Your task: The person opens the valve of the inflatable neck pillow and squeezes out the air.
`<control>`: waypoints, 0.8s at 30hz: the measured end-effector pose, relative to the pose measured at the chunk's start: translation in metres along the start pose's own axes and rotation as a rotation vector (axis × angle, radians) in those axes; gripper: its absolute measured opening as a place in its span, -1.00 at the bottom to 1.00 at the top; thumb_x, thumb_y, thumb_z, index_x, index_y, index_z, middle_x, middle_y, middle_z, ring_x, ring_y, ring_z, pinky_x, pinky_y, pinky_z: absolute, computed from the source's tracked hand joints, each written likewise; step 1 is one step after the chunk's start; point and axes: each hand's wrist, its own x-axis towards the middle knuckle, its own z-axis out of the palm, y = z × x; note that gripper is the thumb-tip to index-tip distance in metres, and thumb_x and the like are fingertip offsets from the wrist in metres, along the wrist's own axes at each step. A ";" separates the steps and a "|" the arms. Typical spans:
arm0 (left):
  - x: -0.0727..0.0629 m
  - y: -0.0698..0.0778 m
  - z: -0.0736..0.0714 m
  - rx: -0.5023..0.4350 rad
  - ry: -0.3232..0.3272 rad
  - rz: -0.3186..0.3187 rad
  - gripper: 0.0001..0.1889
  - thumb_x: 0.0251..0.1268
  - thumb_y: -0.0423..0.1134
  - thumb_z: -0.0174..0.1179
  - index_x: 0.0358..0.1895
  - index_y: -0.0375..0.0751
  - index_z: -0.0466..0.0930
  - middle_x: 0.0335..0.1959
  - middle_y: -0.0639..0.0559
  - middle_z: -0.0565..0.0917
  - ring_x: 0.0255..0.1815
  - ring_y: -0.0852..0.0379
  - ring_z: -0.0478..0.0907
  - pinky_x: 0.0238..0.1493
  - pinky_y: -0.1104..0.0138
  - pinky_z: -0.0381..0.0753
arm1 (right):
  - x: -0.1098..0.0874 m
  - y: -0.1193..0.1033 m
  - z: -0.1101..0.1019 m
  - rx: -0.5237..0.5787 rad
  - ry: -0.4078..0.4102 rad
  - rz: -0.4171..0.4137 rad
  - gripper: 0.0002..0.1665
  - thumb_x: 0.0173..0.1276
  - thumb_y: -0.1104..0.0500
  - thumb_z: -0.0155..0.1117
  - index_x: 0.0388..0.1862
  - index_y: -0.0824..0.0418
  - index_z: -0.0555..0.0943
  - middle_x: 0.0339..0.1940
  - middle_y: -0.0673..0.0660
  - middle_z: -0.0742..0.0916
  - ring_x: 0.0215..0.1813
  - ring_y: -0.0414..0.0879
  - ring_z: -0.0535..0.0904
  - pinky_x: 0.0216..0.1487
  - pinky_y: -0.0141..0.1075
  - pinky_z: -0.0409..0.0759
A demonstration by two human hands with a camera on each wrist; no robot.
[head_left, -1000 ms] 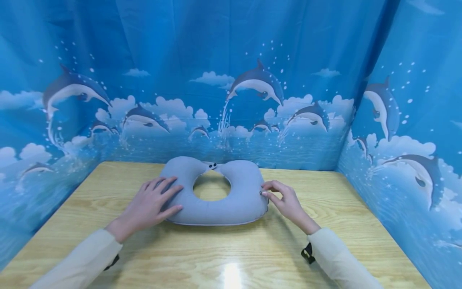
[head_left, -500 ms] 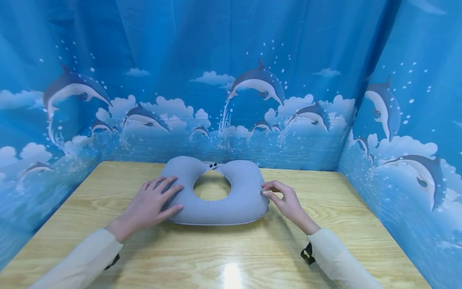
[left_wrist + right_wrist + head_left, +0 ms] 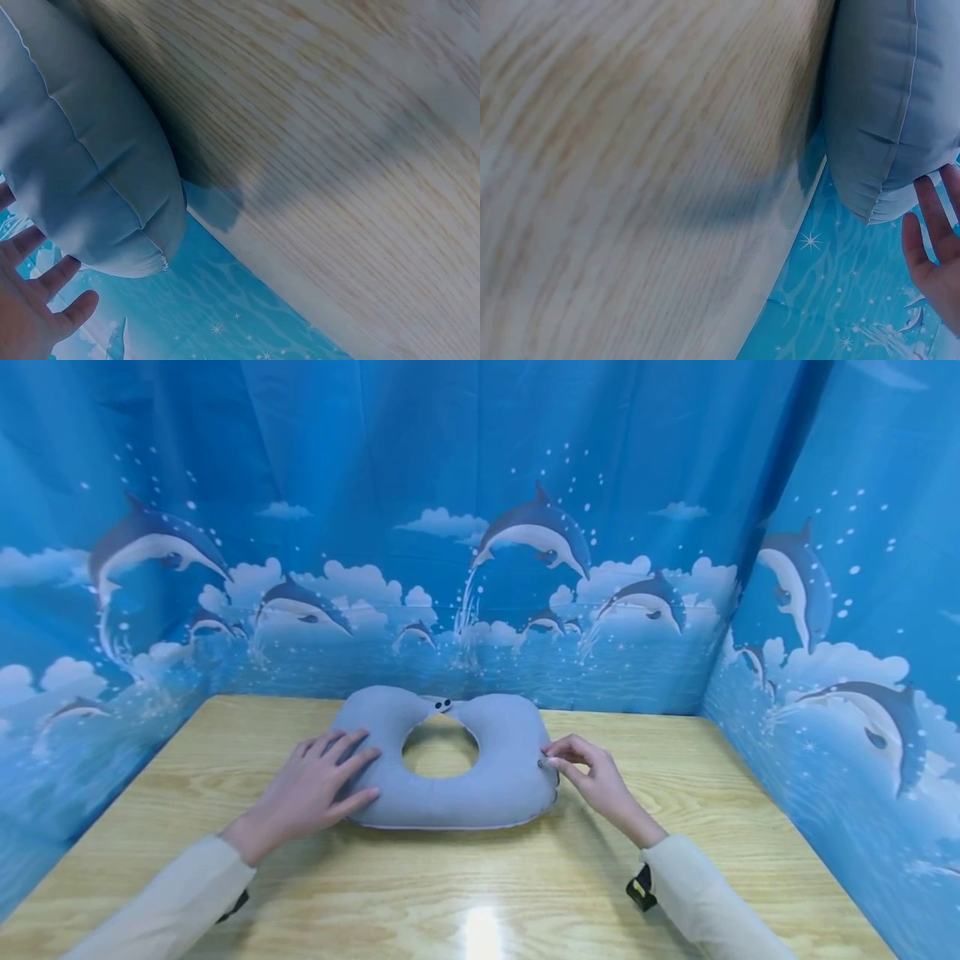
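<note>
A grey inflatable neck pillow (image 3: 442, 802) lies plump on the table, its two ends meeting at the far side, where two black snaps (image 3: 443, 705) show. My left hand (image 3: 311, 785) rests on its left side with fingers spread. On the right side, my right hand (image 3: 596, 781) pinches at a small valve (image 3: 541, 763) with thumb and index finger; the fingertips partly cover it. Seams and creases on the pillow (image 3: 97, 165) show in the left wrist view, where the fingers reach its edge. In the right wrist view, fingers of the right hand (image 3: 937, 247) touch the pillow (image 3: 885, 105).
The wood-grain table (image 3: 420, 893) extends in front of the pillow and to both sides. A blue curtain (image 3: 420, 460) printed with dolphins stands along its back and sides. Black straps (image 3: 641, 888) show at the sleeve cuffs.
Very little differs. At the right fingertips the small valve has shifted slightly down and left, while the left hand stays in place on the pillow.
</note>
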 end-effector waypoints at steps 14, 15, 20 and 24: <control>0.000 0.002 0.001 0.000 -0.007 0.006 -0.39 0.19 0.30 -0.03 0.24 0.06 0.40 0.32 -0.10 0.32 0.25 -0.22 0.29 0.12 -0.18 0.29 | -0.002 0.020 0.007 -0.026 -0.061 0.052 -0.49 0.09 0.25 0.36 0.06 0.30 0.51 0.10 0.28 0.56 0.14 0.17 0.45 -0.02 0.08 0.46; 0.000 0.002 0.001 0.000 -0.007 0.006 -0.39 0.19 0.30 -0.03 0.24 0.06 0.40 0.32 -0.10 0.33 0.25 -0.22 0.30 0.12 -0.18 0.29 | -0.002 0.025 0.009 -0.034 -0.060 0.046 -0.46 0.07 0.23 0.38 0.07 0.28 0.51 0.13 0.27 0.54 0.16 0.18 0.43 -0.02 0.09 0.46; 0.001 0.002 0.003 -0.001 -0.003 0.003 -0.39 0.19 0.29 -0.03 0.23 0.07 0.40 0.31 -0.09 0.34 0.24 -0.21 0.31 0.11 -0.18 0.30 | -0.003 0.040 0.014 -0.051 -0.082 0.067 -0.38 0.05 0.08 0.39 0.15 0.12 0.49 0.24 0.17 0.47 0.24 0.15 0.38 0.02 0.11 0.46; 0.002 0.002 0.003 -0.012 -0.001 -0.001 -0.40 0.19 0.29 -0.03 0.23 0.07 0.41 0.31 -0.09 0.33 0.24 -0.21 0.30 0.11 -0.19 0.28 | -0.004 0.041 0.015 -0.060 -0.093 0.076 -0.37 0.07 0.02 0.38 0.16 0.08 0.48 0.25 0.15 0.47 0.24 0.14 0.38 0.02 0.08 0.48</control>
